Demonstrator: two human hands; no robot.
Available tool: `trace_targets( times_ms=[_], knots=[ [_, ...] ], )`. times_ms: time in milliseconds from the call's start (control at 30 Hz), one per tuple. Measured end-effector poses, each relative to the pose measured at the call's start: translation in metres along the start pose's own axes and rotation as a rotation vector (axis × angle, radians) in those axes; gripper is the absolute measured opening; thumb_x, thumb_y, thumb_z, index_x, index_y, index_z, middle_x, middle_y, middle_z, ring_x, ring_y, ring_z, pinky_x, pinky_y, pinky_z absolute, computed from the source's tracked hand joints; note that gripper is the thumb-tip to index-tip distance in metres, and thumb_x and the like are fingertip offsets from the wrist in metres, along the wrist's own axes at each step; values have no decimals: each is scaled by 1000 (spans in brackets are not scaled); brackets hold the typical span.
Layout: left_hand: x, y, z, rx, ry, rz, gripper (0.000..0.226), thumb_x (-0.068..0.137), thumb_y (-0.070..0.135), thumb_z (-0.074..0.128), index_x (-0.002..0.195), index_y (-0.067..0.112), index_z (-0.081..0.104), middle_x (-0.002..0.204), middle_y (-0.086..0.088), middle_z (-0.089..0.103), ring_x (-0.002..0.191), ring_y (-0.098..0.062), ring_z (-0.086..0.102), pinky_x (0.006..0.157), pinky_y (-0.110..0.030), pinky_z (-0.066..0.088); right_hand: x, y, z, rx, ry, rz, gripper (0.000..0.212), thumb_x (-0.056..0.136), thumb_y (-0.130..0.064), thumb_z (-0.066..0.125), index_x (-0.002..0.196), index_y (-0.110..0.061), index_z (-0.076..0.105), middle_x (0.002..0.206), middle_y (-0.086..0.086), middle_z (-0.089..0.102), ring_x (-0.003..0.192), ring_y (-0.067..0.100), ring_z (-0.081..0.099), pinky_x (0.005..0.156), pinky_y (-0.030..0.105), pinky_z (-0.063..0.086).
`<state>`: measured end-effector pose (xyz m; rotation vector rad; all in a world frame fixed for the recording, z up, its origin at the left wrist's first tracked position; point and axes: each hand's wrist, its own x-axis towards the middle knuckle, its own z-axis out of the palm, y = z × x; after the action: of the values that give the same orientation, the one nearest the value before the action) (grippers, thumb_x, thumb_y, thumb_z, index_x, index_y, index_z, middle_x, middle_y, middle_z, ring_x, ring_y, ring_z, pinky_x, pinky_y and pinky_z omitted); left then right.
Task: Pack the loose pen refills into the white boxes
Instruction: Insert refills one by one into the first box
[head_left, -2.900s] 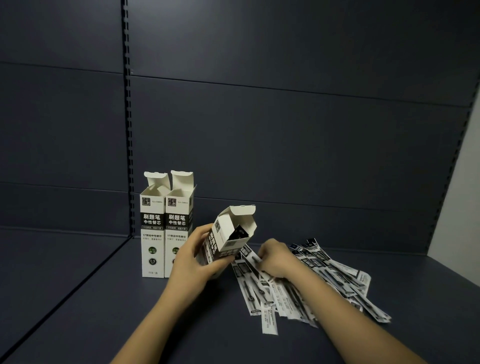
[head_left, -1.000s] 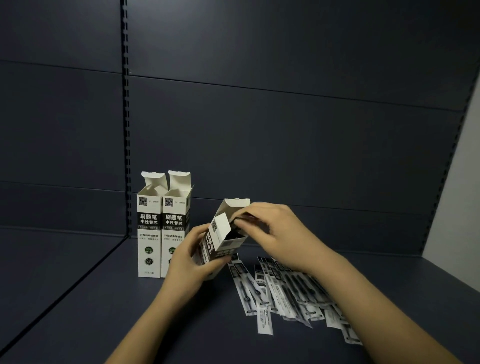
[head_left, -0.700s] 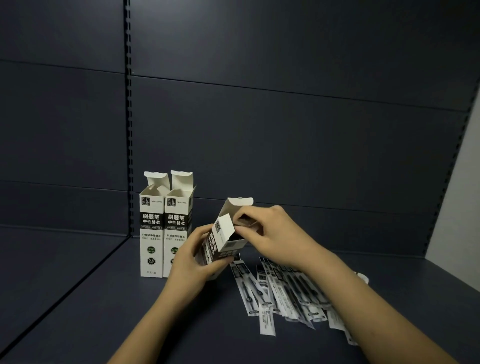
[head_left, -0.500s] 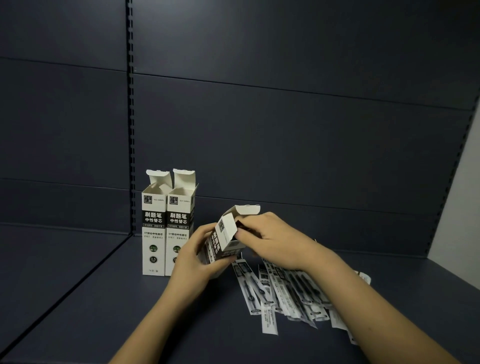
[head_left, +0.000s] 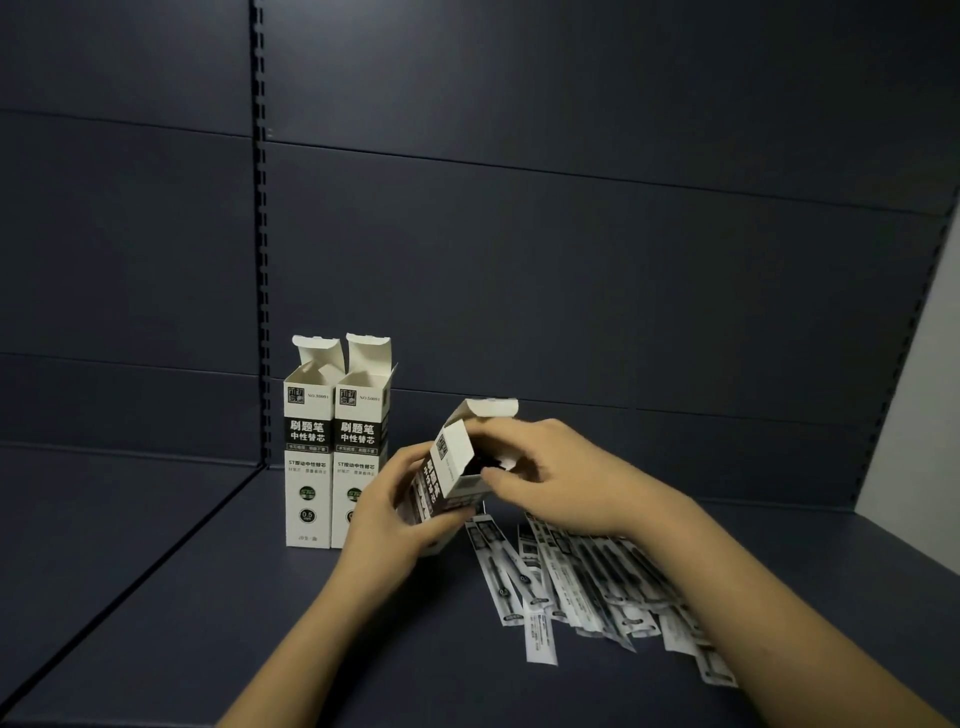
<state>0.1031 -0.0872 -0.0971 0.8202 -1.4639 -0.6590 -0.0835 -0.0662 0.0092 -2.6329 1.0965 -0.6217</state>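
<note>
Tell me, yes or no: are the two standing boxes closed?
No, both standing boxes have their top flaps up.

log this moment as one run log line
left hand grips tilted box | right hand fingers at its mouth | loose refills beside

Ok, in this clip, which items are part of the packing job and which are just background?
Part of the job:
- tilted white box, held by left hand
- right hand at its open top
- loose pen refills on the shelf
- two upright open boxes

Background:
- dark shelf floor
- back panel
- slotted upright
</note>
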Motion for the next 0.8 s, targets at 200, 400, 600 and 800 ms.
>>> trace_targets(
  times_ms=[200, 400, 600, 800],
  knots=[
    [0, -2, 0, 22, -9, -13, 62, 70, -1, 86, 120, 25, 60, 114, 3, 72, 110, -11, 67, 95, -23, 52, -29, 15, -25, 177, 273, -38, 32, 95, -4, 57, 113, -27, 70, 87, -15, 71, 67, 18, 67, 69, 35, 59],
    [0, -3, 0, 33, -13, -22, 62, 70, -1, 85, 119, 27, 60, 114, 4, 72, 111, -12, 66, 94, -23, 53, -45, 51, -29, -16, 271, 187, 20, 94, -18, 63, 105, -34, 70, 94, -9, 72, 75, 13, 64, 71, 28, 56],
    [-1, -3, 0, 51, -11, -35, 62, 71, 1, 86, 120, 31, 60, 116, 5, 72, 112, -9, 66, 100, -33, 51, -60, 114, -15, -288, 56, 568, 13, 92, -34, 65, 100, -24, 66, 96, -8, 66, 83, 4, 60, 74, 20, 48],
    [0, -4, 1, 49, -3, -18, 62, 71, 1, 86, 118, 31, 61, 116, 5, 72, 113, -11, 65, 104, -41, 49, -72, 131, 6, -375, -19, 711, 28, 88, -50, 66, 87, -22, 66, 86, -8, 60, 80, 13, 62, 73, 31, 54]
  ],
)
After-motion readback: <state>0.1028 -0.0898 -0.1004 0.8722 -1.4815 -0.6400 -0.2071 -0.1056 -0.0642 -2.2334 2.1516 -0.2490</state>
